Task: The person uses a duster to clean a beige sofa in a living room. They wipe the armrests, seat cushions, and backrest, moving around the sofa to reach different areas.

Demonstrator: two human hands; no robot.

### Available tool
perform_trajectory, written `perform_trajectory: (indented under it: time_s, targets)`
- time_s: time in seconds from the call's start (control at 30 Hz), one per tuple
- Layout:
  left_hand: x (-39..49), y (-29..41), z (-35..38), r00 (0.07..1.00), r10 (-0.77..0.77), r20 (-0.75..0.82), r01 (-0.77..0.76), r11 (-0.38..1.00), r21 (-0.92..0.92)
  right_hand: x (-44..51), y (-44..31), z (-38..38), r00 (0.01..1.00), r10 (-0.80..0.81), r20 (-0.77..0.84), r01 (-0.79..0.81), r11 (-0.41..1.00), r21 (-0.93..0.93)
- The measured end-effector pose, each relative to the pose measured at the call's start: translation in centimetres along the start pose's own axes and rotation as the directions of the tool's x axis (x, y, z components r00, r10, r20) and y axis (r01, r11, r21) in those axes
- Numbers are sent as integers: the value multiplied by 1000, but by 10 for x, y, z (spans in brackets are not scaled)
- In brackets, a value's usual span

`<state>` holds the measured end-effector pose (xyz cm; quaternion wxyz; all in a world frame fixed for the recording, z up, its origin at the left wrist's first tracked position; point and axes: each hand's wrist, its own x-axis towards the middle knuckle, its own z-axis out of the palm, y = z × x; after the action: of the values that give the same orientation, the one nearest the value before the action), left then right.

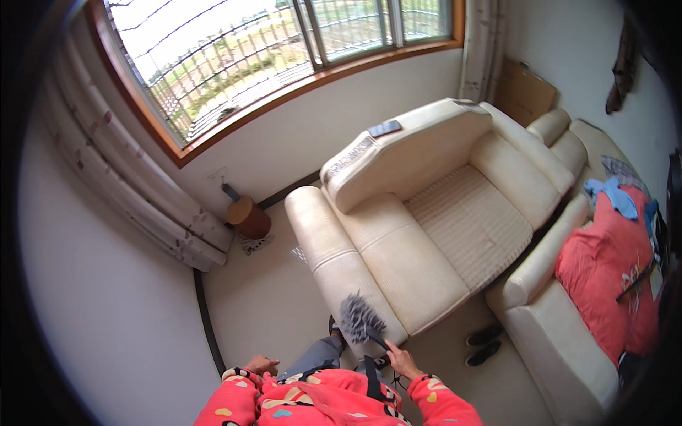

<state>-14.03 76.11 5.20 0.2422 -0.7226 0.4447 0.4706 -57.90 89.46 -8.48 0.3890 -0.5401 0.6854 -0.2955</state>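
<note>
My right hand (pixel 403 361) grips the dark handle of a fluffy grey duster (pixel 360 318). The duster's head rests against or just over the front end of the near armrest of a cream sofa (pixel 394 255); whether it touches cannot be told. At the lower left, my left hand (pixel 262 365) is held beside my body, with one finger extended, and no object shows in it. A woven pad (pixel 469 223) covers part of the sofa seat. On top of the backrest lies a dark flat device, like a phone (pixel 384 128).
A brown round bin or stool (pixel 248 217) stands by the curtain (pixel 144 175). Black shoes (pixel 484 345) lie on the floor between the sofas. A second cream sofa (pixel 554 346) at right bears red fabric (pixel 607 266) and blue cloth (pixel 613 196). A cardboard piece (pixel 525 96) leans in the corner.
</note>
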Motion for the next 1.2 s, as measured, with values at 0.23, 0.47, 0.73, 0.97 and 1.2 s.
perform_trajectory:
  time_s: [0.23, 0.47, 0.73, 0.97, 1.2]
  targets:
    - [34, -24, -9, 888, 444, 124, -444, 754, 483, -34, -26, -44, 972, -193, 135, 225, 929, -293]
    - [39, 4, -39, 997, 83, 0, -83, 995, -62, -1, -3, -70, 892, -206, 403, 396, 787, -473]
    - [98, -42, -100, 975, 206, 86, -215, 970, 112, 165, -47, -33, 952, -133, 277, 277, 763, -584]
    - [158, -27, -201, 992, -10, 129, 12, 1000, -11, 363, -115, 44, 994, -82, -75, 34, 866, -500]
    - [216, 7, -286, 993, -47, 111, 36, 994, 105, 505, -169, 109, 946, -7, -325, -118, 923, -365]
